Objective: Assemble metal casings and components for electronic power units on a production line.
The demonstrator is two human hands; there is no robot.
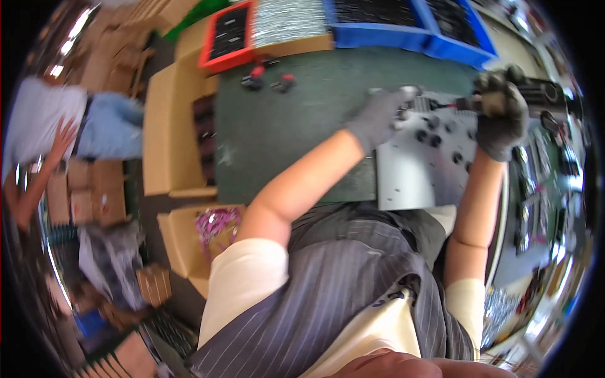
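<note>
A dark green bench [290, 132] fills the middle. Against its left edge stands a tall carton [159, 120] with flaps up, dark reddish-brown pieces inside; presumably it sits there to be within the left arm's reach. By the near left corner is a lower carton [176, 242] of purple pieces.

Containers line the far edge, probably so the working area stays free: two blue bins [381, 36] [462, 47] of black parts towards the right, a cardboard tray [295, 45] heaped with thin silvery pieces, then a red bin [210, 58] with dark contents.

A pale sheet [403, 179] lies across the near right part of the bench, seemingly serving as the work area.

Above the sheet's far end, the right hand [504, 116] is curled firmly round a dark power tool [543, 94], its red-tipped nose pointing left. The left hand [384, 116] is partly curled, fingertips pinching a small shiny part [409, 94] facing that nose, apparently to steady and line it up; blur hides whether they touch.

Smallest are round black pieces [435, 140] scattered on the sheet and two red-and-black pieces [255, 78] [285, 82] near the far left corner.
</note>
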